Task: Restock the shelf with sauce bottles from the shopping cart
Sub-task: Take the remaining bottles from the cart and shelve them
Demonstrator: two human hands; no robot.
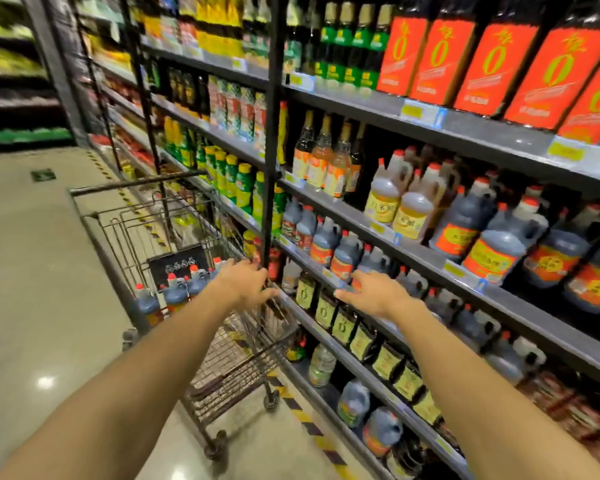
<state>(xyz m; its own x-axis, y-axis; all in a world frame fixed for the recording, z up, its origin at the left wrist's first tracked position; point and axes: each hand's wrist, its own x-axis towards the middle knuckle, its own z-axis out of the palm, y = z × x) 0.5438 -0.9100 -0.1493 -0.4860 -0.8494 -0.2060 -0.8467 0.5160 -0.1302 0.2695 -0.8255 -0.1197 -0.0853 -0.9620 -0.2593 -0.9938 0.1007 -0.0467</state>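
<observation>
A wire shopping cart [125,216] stands in the aisle against the shelving, with several dark sauce bottles [175,294] with red caps and orange labels in its near end. My left hand [246,282] reaches over the cart's near right corner, fingers spread, holding nothing. My right hand [374,292] stretches toward the edge of a shelf [426,263] that carries matching dark jugs [342,259]; its fingers are straight and it holds nothing.
Tall shelving fills the right side, packed with red-labelled bottles [492,60], yellow jugs [385,199] and green-yellow bottles [236,181]. A black upright post [271,150] stands beside the cart. Pale floor [32,271] with a yellow-black stripe runs along the shelf base.
</observation>
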